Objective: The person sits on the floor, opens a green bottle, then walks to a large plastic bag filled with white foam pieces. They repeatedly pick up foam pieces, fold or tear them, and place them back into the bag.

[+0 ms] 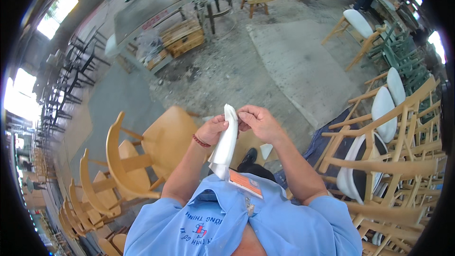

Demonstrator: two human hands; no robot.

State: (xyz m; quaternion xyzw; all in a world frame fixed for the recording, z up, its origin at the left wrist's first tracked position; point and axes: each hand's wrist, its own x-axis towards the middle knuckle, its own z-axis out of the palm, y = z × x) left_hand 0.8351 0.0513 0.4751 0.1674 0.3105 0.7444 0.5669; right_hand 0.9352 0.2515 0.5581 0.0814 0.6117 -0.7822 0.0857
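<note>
A long, white, folded strip (228,135), thin and soft-looking like foam sheet or paper, hangs in front of my chest. My left hand (212,131) grips its left edge near the top, fingers closed, a red bead bracelet at the wrist. At its upper right edge my right hand (258,122) pinches it between thumb and fingers. The lower end of the strip reaches down to my blue shirt, beside an orange and white badge (246,184). Which material the strip is made of, I cannot tell.
Wooden chairs (170,132) stand in a row close on my left. Stacked wooden chair frames (403,161) with white seats crowd the right. Ahead are a workbench (147,16) and a wooden crate (182,38). A flat sheet (303,61) lies on the floor.
</note>
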